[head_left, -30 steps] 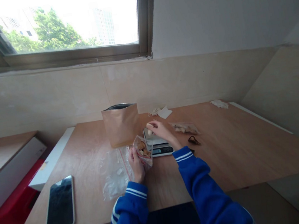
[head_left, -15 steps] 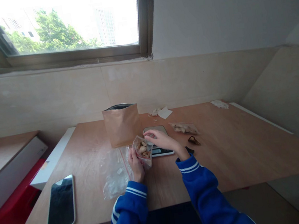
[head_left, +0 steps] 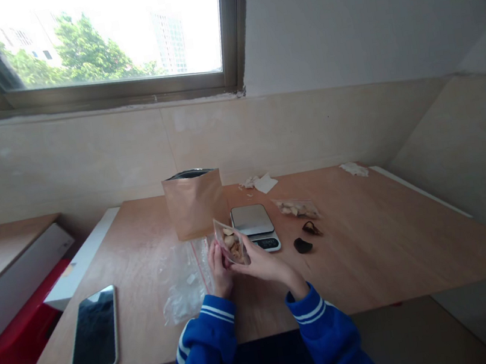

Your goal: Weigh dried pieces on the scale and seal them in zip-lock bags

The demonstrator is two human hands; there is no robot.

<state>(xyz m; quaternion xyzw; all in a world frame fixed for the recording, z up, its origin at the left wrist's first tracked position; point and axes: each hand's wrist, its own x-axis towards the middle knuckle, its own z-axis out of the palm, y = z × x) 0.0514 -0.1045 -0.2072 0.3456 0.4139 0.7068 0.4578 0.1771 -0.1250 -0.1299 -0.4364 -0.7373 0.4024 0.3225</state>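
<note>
A small clear zip bag (head_left: 233, 247) holds pale tan dried pieces whose kind I cannot make out; its mouth gapes upward. My left hand (head_left: 220, 270) grips the bag's left side, fingers closed on it. Around its right and lower side my right hand (head_left: 259, 263) is closed too. Just behind the hands stands a kitchen scale (head_left: 252, 220) with a bare metal plate and a lit display. Flat empty plastic zip bags (head_left: 185, 282) lie left of my left hand. An upright brown kraft pouch (head_left: 195, 206) with an open top stands behind them.
Right of the scale lie a filled clear bag (head_left: 296, 208), a brown curled piece (head_left: 311, 229) and a black flat piece (head_left: 303, 245). White scraps (head_left: 266, 183) rest near the wall. A plugged-in phone (head_left: 92, 341) lies at the table's left edge.
My right hand has come down and left from over the scale to the zip bag and now holds it as well. The scale plate and black piece are uncovered.
</note>
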